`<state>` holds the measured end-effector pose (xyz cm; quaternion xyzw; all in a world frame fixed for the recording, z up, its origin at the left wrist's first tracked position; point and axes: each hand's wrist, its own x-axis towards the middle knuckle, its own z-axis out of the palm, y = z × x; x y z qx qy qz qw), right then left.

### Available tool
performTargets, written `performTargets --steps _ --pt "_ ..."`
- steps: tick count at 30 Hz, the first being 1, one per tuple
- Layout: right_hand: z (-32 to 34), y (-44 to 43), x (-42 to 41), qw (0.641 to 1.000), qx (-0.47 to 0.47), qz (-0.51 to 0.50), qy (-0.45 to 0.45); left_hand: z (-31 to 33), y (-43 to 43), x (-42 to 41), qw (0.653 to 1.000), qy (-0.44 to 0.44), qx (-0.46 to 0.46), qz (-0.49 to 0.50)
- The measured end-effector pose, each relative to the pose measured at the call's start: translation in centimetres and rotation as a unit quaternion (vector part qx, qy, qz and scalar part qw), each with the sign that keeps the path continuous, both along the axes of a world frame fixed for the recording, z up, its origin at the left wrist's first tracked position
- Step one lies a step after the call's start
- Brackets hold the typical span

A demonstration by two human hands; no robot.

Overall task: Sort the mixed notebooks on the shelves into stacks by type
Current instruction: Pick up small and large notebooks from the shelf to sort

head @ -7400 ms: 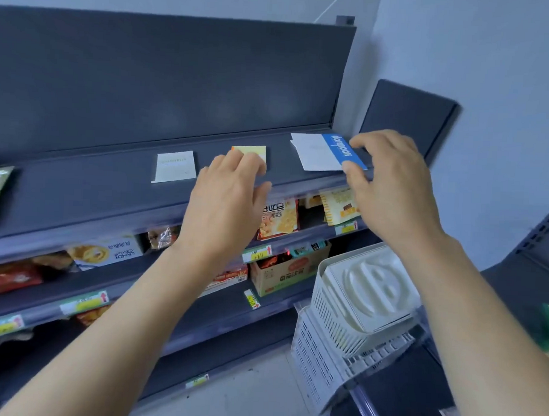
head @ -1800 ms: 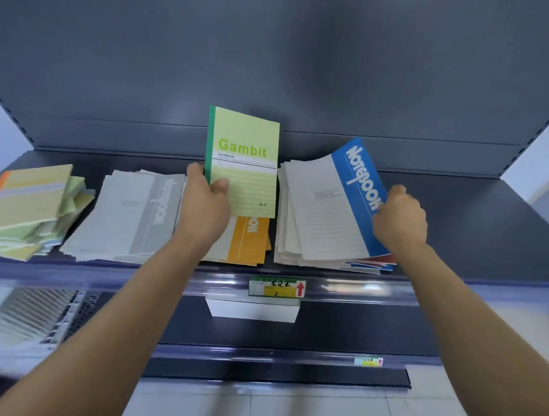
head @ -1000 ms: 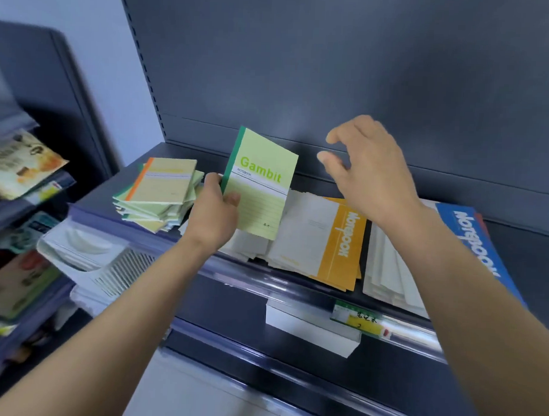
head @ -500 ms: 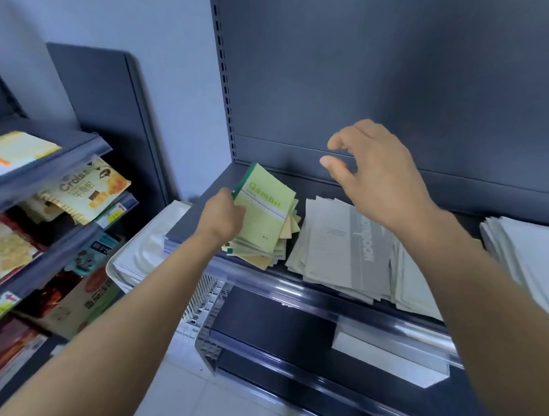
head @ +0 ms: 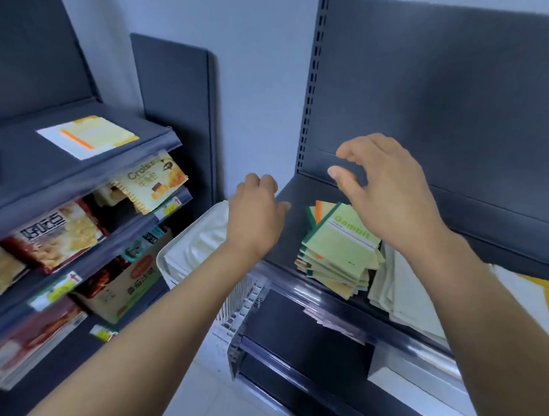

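Both hands empty: left hand [head: 255, 214] loosely curled, right hand [head: 388, 196] half spread; green notebook stack [head: 340, 252] lies just below my right hand; stray orange-striped notebook [head: 86, 136] lies far left, long axis slanting; left hand nearer, likely next.

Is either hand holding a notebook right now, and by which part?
Neither. The left hand and right hand are both empty; the Gambit notebook lies atop its stack.
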<state>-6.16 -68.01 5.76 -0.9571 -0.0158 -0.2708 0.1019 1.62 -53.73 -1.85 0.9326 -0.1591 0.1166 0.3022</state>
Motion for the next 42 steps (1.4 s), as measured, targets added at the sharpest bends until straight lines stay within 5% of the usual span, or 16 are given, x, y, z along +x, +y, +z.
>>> performTargets --steps 7,24,42 --pt "0.2 11.5 7.7 0.984 0.04 0.168 -0.03 3.6 13.3 -0.4 0.978 -0.111 -0.075 0.162" --pt "1.0 34.2 19.7 0.895 0.097 0.434 -0.025 6.7 31.9 0.1 0.878 -0.154 0.032 0.453" --pt "-0.3 59.0 9.5 0.856 0.071 0.513 0.008 4.2 56.1 -12.9 0.804 -0.118 0.014 0.582"
